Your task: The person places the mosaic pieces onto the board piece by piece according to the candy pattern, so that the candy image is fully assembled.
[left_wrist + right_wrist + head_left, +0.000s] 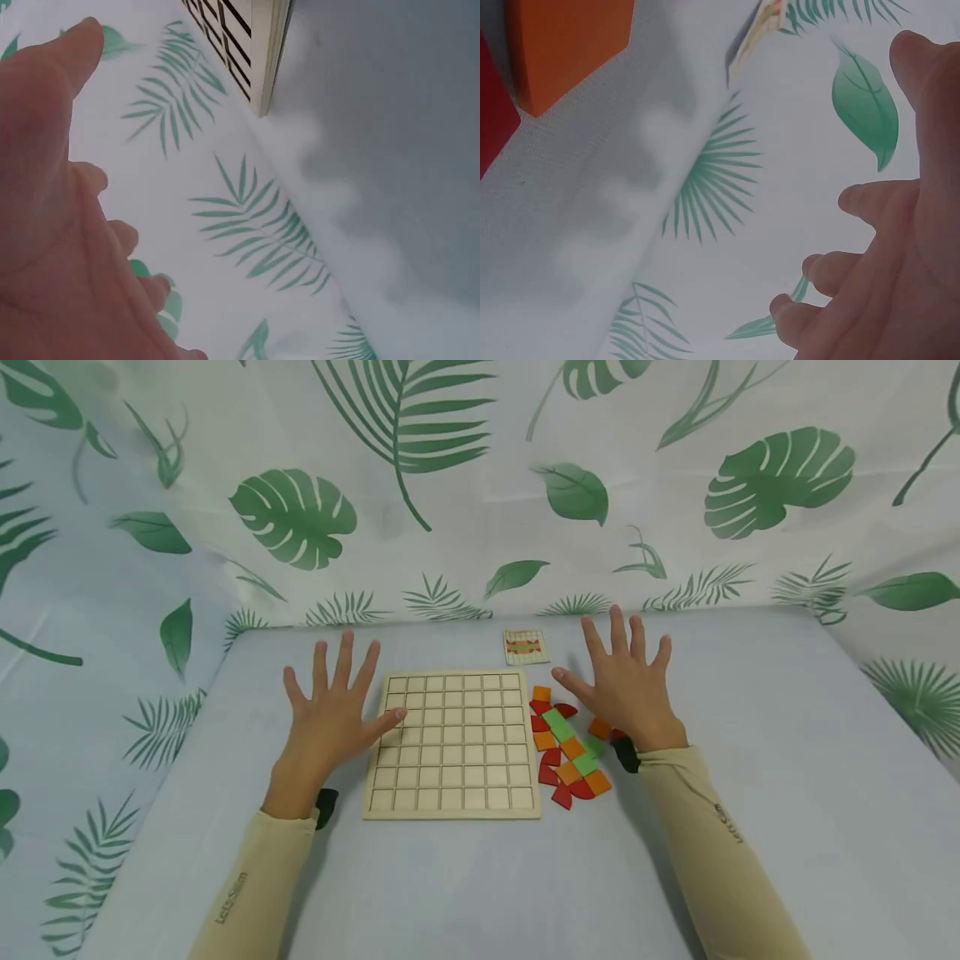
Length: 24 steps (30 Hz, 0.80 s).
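Observation:
My left hand (330, 718) is spread with straight fingers at the left side of a wooden grid board (453, 814); its thumb overlaps the board's left columns in the head view. The grid's square cells hold no pieces. My right hand (630, 689), also spread wide and holding nothing, hovers just right of a loose pile of flat pieces. In that pile are orange squares (572, 748), green pieces (557, 725) and red rounded pieces (548, 773), some overlapping. In the right wrist view an orange piece (574, 52) and a red piece (491, 105) show close up.
A small pattern card (527, 647) with a red, orange and green figure on a grid lies behind the board. The table (465, 893) has a pale cover. Leaf-print cloth (465, 543) stands along the back and both sides.

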Tool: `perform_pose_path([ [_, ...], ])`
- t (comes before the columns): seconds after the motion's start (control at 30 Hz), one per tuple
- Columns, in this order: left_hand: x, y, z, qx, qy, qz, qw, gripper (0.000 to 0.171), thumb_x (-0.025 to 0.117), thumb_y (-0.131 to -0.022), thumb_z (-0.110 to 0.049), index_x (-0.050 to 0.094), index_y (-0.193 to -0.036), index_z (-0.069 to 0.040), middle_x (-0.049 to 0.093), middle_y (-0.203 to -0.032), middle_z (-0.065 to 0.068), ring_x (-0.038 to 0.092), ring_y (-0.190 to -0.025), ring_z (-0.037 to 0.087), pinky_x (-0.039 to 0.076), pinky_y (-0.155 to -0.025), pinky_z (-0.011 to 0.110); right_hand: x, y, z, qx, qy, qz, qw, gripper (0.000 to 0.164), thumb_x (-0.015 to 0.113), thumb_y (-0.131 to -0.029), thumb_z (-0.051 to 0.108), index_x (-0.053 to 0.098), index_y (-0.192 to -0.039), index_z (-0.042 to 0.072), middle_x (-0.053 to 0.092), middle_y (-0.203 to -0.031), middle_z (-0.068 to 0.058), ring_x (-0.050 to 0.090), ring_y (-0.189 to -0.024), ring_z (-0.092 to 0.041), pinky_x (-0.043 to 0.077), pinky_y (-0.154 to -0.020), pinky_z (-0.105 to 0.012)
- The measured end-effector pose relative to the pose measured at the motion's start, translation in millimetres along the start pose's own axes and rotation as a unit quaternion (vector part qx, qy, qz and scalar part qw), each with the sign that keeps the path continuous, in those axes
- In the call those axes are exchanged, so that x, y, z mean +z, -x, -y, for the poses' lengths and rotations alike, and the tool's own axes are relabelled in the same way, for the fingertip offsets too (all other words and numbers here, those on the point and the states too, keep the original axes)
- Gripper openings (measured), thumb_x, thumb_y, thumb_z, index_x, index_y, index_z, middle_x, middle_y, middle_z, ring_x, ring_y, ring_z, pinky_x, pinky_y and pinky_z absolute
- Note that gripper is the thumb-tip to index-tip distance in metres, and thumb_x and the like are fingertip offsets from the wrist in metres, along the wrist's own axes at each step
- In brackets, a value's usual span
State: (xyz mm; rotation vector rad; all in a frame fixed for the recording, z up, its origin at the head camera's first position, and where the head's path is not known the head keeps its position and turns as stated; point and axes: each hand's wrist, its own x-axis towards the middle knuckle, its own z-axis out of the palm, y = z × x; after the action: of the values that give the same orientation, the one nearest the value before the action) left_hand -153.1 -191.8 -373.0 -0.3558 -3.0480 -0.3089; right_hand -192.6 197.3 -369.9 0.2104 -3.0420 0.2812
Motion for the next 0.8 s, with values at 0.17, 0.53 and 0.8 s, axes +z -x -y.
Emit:
perform_pose_path([
  [0.17,-2.4,13.8,-2.3,0.012,0.009,0.016,0.9998,0.104,0.064,-0.101,-0.064,0.007,-0.174,-0.017,-0.005,-0.179,0.016,-0.010,-0.160,0.050,-0.007,-0.113,0.083,-0.7,2.0,-0.8,0.002,-0.004,0.010,1.000,0.096,0.062,-0.102,0.060,0.019,-0.172,0.009,0.001,-0.175,-0.029,0.002,-0.158,-0.055,-0.003,-0.117,-0.080],
  [0.53,10.2,34.0,-2.1,0.017,0.092,0.119,0.9885,0.125,0.075,-0.091,-0.067,0.002,-0.172,-0.004,-0.006,-0.179,0.019,-0.002,-0.161,0.050,-0.003,-0.114,0.083,-2.4,0.6,-1.3,0.002,-0.022,0.023,0.999,0.093,0.059,-0.104,0.059,0.019,-0.172,0.009,0.003,-0.175,-0.030,0.005,-0.158,-0.055,-0.003,-0.118,-0.080],
  [0.8,17.6,35.9,-0.3,-0.001,0.143,0.229,0.9628,0.138,0.082,-0.084,-0.067,-0.003,-0.170,0.000,-0.007,-0.178,0.018,-0.005,-0.161,0.048,-0.002,-0.116,0.081,-6.4,-1.0,1.4,-0.005,-0.059,0.053,0.997,0.085,0.056,-0.108,0.054,0.023,-0.171,0.007,0.014,-0.173,-0.031,0.018,-0.155,-0.057,0.006,-0.119,-0.079],
])
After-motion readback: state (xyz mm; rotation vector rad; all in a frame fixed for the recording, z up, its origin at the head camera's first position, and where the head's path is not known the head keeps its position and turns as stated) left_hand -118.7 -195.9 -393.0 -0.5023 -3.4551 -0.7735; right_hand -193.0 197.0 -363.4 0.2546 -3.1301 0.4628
